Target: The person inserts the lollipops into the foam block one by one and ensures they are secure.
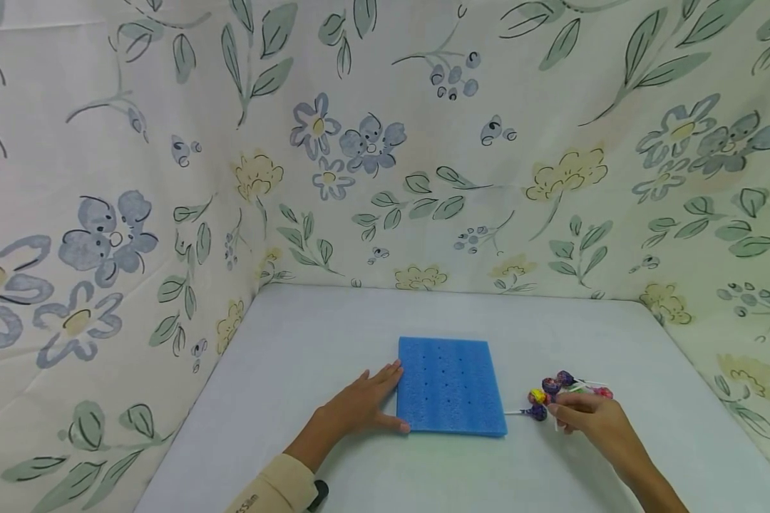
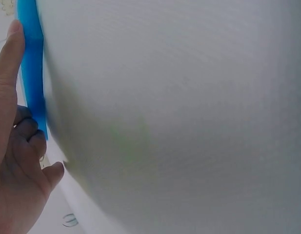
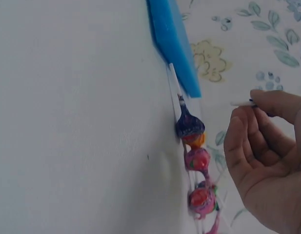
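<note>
Head view shows the left hand [image 1: 359,406] flat against the blue foam board [image 1: 449,386] at centre, while the right hand [image 1: 587,413] pinches a lollipop stick [image 3: 242,103] from the lollipops [image 1: 561,390] at three o'clock, a thin grip that could slip.

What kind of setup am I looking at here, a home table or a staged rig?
Probably a staged tabletop booth: a plain white table walled on three sides by floral cloth, with only a blue foam board and a few lollipops laid out.
</note>
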`<state>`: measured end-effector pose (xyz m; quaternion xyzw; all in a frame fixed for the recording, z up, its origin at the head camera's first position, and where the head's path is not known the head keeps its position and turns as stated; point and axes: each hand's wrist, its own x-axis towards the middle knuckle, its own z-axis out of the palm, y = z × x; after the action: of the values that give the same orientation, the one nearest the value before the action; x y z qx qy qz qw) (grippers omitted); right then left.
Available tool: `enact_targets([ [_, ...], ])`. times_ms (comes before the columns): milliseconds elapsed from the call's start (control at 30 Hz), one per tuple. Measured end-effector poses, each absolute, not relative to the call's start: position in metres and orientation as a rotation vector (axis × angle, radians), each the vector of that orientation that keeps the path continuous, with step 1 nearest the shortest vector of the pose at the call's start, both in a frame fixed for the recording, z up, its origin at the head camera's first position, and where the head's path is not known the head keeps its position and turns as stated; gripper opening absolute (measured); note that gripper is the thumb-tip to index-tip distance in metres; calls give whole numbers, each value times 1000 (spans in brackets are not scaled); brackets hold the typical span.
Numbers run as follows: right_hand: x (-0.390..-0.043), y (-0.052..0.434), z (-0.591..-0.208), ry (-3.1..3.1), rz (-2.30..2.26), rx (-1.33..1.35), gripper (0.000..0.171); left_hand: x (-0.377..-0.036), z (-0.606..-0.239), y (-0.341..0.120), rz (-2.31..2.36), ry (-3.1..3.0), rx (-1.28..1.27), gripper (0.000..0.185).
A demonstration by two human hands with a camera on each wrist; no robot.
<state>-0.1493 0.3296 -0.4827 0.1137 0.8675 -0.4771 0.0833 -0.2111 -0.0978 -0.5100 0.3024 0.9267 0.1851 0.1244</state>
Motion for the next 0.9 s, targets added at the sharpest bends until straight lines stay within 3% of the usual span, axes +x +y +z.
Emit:
enact_targets([
  [900,-184,239,-486,2552,-1745,-43,23,-212,-512,-99,592,2672,828,115],
])
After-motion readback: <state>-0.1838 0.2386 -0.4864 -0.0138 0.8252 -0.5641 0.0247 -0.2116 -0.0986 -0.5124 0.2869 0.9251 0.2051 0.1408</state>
